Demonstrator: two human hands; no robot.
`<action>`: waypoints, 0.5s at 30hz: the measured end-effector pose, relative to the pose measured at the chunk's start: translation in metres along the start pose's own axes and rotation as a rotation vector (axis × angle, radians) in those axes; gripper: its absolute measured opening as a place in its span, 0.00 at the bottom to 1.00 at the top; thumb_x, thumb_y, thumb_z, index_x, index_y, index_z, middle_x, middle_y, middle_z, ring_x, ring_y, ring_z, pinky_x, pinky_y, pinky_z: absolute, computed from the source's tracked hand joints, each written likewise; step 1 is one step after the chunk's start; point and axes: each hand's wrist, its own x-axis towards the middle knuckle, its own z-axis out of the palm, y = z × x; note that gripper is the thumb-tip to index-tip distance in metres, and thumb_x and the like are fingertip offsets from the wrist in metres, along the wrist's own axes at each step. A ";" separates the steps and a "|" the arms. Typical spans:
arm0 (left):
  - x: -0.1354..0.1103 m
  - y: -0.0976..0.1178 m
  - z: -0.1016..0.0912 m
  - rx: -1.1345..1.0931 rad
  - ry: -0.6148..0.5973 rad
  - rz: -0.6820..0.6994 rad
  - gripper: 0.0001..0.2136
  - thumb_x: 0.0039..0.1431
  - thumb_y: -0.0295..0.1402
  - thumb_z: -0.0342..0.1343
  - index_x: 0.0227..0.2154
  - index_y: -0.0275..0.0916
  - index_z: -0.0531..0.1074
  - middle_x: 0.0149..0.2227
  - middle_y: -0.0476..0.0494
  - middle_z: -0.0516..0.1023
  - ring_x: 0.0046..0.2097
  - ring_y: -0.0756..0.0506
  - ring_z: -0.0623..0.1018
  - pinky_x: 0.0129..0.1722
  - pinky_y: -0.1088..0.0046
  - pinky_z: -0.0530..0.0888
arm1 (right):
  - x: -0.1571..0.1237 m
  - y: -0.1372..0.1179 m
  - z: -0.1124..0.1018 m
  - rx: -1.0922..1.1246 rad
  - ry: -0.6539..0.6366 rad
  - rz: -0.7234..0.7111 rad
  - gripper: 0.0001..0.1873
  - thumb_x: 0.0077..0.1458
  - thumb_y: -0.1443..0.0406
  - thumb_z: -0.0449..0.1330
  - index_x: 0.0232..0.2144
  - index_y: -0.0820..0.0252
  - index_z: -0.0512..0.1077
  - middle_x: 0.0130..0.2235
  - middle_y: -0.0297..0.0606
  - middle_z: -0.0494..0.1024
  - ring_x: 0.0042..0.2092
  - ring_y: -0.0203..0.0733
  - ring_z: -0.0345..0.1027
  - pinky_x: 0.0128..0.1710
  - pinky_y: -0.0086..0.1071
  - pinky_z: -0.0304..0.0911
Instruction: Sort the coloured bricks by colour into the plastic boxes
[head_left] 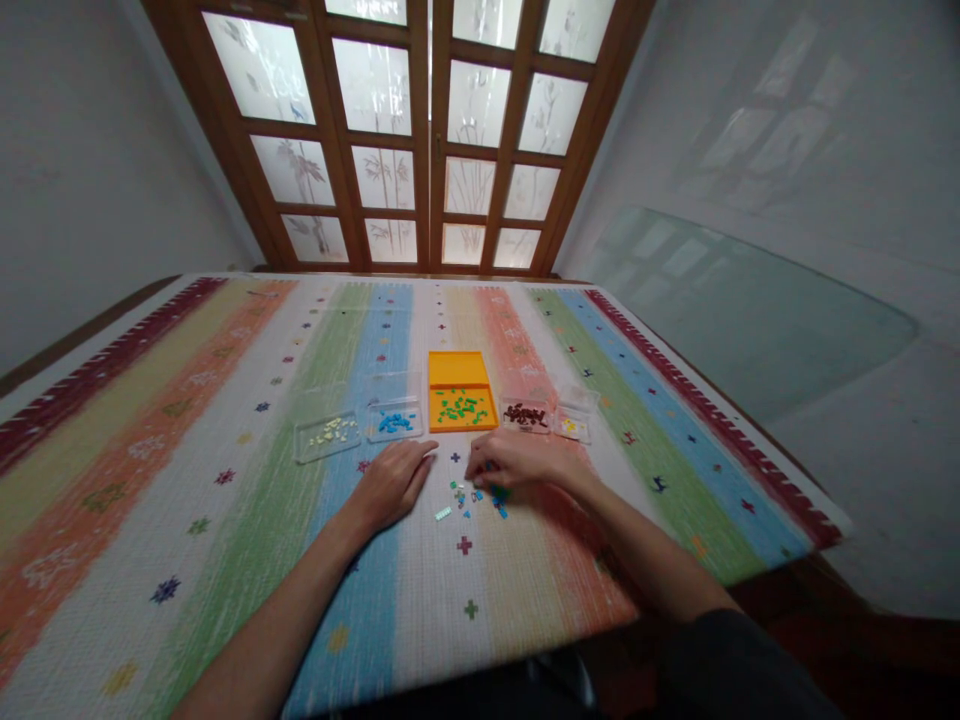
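Note:
My left hand (394, 482) rests on the striped tablecloth with its fingers stretched out and nothing in it. Opposite it, my right hand (517, 459) hangs over a small loose pile of mixed bricks (460, 497), thumb and fingertips pinched together. Whatever is between those fingertips is too small to make out. A pale green brick (443, 514) lies at the near left of the pile. Blue bricks (501, 510) lie under and beside my right hand, which hides part of the pile. Beyond both hands stands an open orange box (459, 368) with many green bricks (461, 408) in it.
Left of the orange box, open clear boxes hold blue pieces (396, 422) and pale yellow pieces (334, 431). To its right, others hold dark brown pieces (525, 414) and yellow and white pieces (573, 426). Glazed wooden doors (429, 140) stand behind the table.

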 end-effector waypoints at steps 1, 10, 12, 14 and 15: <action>0.000 0.000 0.000 0.001 -0.001 -0.003 0.12 0.73 0.31 0.46 0.51 0.37 0.72 0.44 0.38 0.82 0.47 0.40 0.82 0.50 0.60 0.78 | -0.001 -0.003 0.002 -0.009 -0.002 0.028 0.10 0.57 0.74 0.63 0.39 0.59 0.82 0.38 0.40 0.82 0.38 0.39 0.73 0.39 0.30 0.64; 0.001 0.001 -0.002 0.008 -0.009 0.004 0.13 0.73 0.32 0.45 0.52 0.37 0.72 0.45 0.38 0.82 0.47 0.40 0.81 0.50 0.59 0.78 | 0.005 -0.021 0.006 -0.019 0.135 0.101 0.09 0.56 0.75 0.61 0.37 0.64 0.79 0.38 0.42 0.81 0.38 0.40 0.72 0.38 0.29 0.64; 0.001 0.001 -0.002 0.011 -0.012 0.009 0.13 0.73 0.31 0.45 0.53 0.38 0.72 0.45 0.38 0.82 0.47 0.40 0.81 0.50 0.59 0.78 | 0.009 -0.022 0.009 -0.015 0.167 0.067 0.08 0.55 0.75 0.61 0.37 0.64 0.79 0.37 0.42 0.81 0.37 0.40 0.72 0.38 0.29 0.63; 0.001 0.001 -0.002 0.017 -0.011 0.016 0.13 0.73 0.31 0.45 0.53 0.38 0.72 0.44 0.38 0.82 0.46 0.40 0.81 0.48 0.60 0.78 | 0.013 -0.022 0.015 -0.031 0.176 0.035 0.07 0.56 0.74 0.61 0.37 0.65 0.78 0.37 0.42 0.81 0.37 0.40 0.71 0.39 0.30 0.63; 0.001 0.001 -0.003 0.018 -0.010 0.015 0.13 0.73 0.31 0.46 0.53 0.38 0.72 0.44 0.38 0.82 0.46 0.40 0.81 0.48 0.60 0.78 | 0.015 -0.022 0.018 -0.046 0.174 0.026 0.06 0.57 0.73 0.61 0.36 0.64 0.78 0.37 0.43 0.81 0.37 0.40 0.71 0.39 0.30 0.62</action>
